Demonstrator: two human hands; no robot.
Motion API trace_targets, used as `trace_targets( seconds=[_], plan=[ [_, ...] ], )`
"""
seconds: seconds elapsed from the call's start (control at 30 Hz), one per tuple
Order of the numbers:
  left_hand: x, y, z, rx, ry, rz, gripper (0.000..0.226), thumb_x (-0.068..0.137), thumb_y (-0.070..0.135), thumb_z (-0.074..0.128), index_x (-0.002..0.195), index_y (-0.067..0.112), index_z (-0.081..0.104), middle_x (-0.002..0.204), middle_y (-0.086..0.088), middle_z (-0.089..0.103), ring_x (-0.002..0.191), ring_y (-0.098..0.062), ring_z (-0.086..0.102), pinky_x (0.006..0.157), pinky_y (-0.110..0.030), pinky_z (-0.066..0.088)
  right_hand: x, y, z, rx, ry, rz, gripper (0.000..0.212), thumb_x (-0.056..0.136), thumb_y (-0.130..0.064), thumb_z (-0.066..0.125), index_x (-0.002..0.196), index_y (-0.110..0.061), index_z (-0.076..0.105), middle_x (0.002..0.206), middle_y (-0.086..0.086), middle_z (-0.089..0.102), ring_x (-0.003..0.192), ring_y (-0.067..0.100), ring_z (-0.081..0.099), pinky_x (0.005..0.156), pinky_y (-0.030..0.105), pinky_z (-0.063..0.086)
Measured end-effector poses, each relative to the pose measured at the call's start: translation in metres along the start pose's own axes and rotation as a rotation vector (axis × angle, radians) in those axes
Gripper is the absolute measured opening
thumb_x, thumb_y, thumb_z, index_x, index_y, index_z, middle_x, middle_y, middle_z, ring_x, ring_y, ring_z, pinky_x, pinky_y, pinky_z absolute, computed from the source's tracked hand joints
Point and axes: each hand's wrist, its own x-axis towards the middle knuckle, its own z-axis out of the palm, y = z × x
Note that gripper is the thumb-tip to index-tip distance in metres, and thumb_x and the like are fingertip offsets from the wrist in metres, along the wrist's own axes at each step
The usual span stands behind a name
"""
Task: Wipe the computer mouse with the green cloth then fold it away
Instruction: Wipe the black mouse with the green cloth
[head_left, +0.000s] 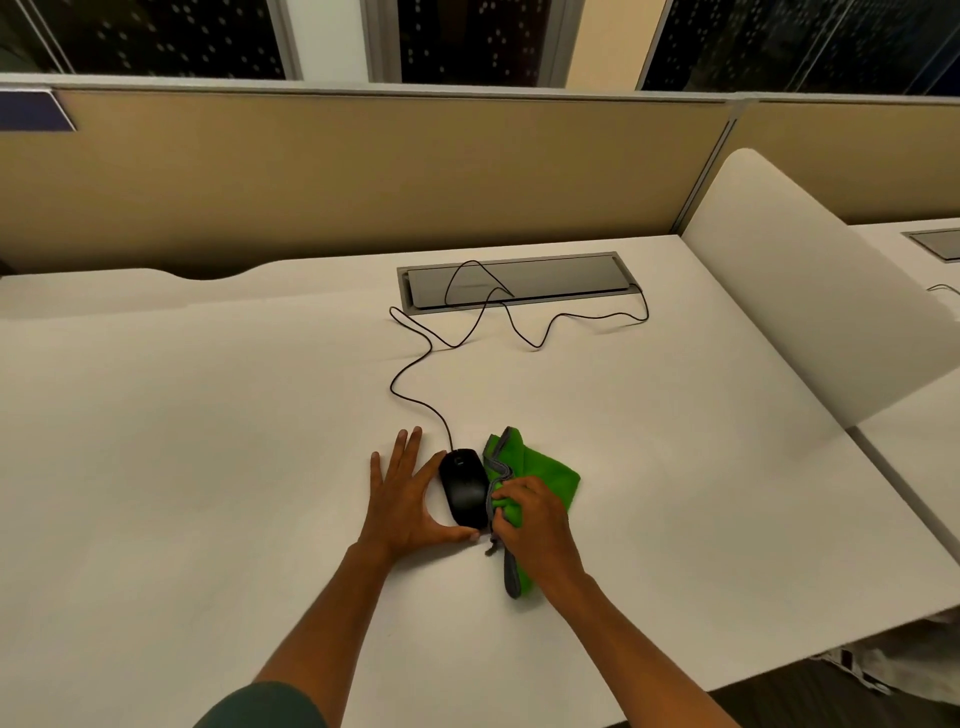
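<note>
From the head view, the mouse (464, 487) lies on the desk (208, 441) between the 2 hands, long axis pointing away. The left hand (402, 496) lies spread, cupping its left side. The right hand (530, 519) — just right — pinches the bunched cloth (540, 470) against its flank.

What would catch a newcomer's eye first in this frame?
The bright green cloth, bunched under the right hand near the white desk's front edge. Beside it sits the black mouse, steadied by the left hand, its cable snaking back to the desk's cable hatch.
</note>
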Motion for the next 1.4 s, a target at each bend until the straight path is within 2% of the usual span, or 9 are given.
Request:
trace_targets(
  seconds=[0.1,0.27,0.47,0.63,0.87,1.0,1.1,1.23,1.4],
  plan=[
    [0.000,0.000,-0.001,-0.013,0.005,-0.001,0.124,0.047,0.094,0.059,0.148,0.025,0.034,0.163,-0.004,-0.003,0.148,-0.019,-0.015,0.117,-0.059,-0.005,0.022,-0.005,-0.005,0.020,-0.010,-0.009,0.021,0.080,-0.004,0.067,0.099,-0.009,0.071,0.106,0.009,0.067,0.099,0.021,0.061,0.090,0.027,0.049],
    [-0.001,0.000,-0.001,-0.022,0.014,0.001,0.125,0.046,0.093,0.062,0.147,0.025,0.035,0.163,-0.005,-0.002,0.148,-0.019,-0.015,0.117,-0.057,-0.006,0.049,-0.013,-0.007,-0.022,-0.155,-0.084,0.025,0.086,-0.004,0.060,0.109,-0.007,0.069,0.114,0.015,0.065,0.106,0.027,0.060,0.096,0.035,0.048],
    [0.001,-0.001,0.000,-0.016,0.003,-0.004,0.126,0.046,0.095,0.059,0.148,0.025,0.033,0.163,-0.005,-0.003,0.148,-0.019,-0.015,0.118,-0.057,-0.005,0.029,-0.009,-0.007,-0.029,-0.130,-0.125,0.026,0.084,-0.006,0.061,0.109,-0.011,0.068,0.111,0.009,0.061,0.102,0.021,0.059,0.088,0.028,0.049],
    [0.000,-0.001,0.000,-0.031,0.019,0.001,0.124,0.048,0.095,0.057,0.147,0.025,0.034,0.163,-0.006,0.002,0.149,-0.019,-0.013,0.118,-0.053,-0.008,0.001,-0.005,-0.004,-0.048,-0.115,-0.170,0.027,0.083,-0.011,0.064,0.109,-0.012,0.066,0.115,0.006,0.055,0.101,0.017,0.057,0.085,0.028,0.052],
    [0.000,0.001,-0.002,-0.043,0.028,0.006,0.123,0.048,0.098,0.049,0.146,0.025,0.036,0.162,-0.006,0.002,0.149,-0.020,-0.010,0.118,-0.053,-0.007,-0.017,-0.007,0.001,-0.029,-0.112,-0.177,0.025,0.084,-0.015,0.065,0.109,-0.013,0.067,0.114,0.002,0.053,0.099,0.011,0.056,0.084,0.014,0.045],
    [0.000,0.001,-0.001,-0.041,0.034,0.001,0.121,0.048,0.096,0.054,0.145,0.026,0.037,0.162,-0.005,0.002,0.149,-0.019,-0.011,0.118,-0.054,-0.006,-0.008,-0.010,0.002,-0.031,-0.100,-0.172,0.021,0.083,-0.012,0.064,0.104,-0.011,0.068,0.111,0.006,0.055,0.095,0.015,0.057,0.080,0.016,0.047],
    [0.001,0.000,0.000,-0.044,0.034,-0.007,0.121,0.048,0.094,0.058,0.146,0.026,0.037,0.163,-0.005,0.001,0.149,-0.019,-0.013,0.118,-0.057,-0.005,0.015,-0.012,0.003,-0.014,-0.066,-0.096,0.019,0.084,-0.008,0.061,0.101,-0.009,0.069,0.106,0.008,0.058,0.094,0.019,0.058,0.080,0.018,0.042],
    [0.001,-0.001,0.001,-0.040,0.017,-0.010,0.126,0.044,0.096,0.059,0.147,0.027,0.035,0.163,-0.005,0.000,0.149,-0.019,-0.014,0.117,-0.059,-0.003,0.055,-0.014,0.004,-0.043,-0.150,-0.016,0.019,0.088,-0.006,0.055,0.102,-0.006,0.068,0.107,0.015,0.060,0.098,0.027,0.057,0.085,0.031,0.045],
    [0.001,0.000,0.000,-0.032,0.002,-0.019,0.130,0.041,0.098,0.057,0.148,0.028,0.032,0.163,-0.005,-0.003,0.148,-0.019,-0.017,0.117,-0.059,-0.004,0.092,-0.027,0.013,-0.172,-0.282,-0.017,0.020,0.090,-0.006,0.049,0.087,-0.004,0.068,0.099,0.019,0.063,0.089,0.033,0.060,0.066,0.030,0.040]
  ],
)
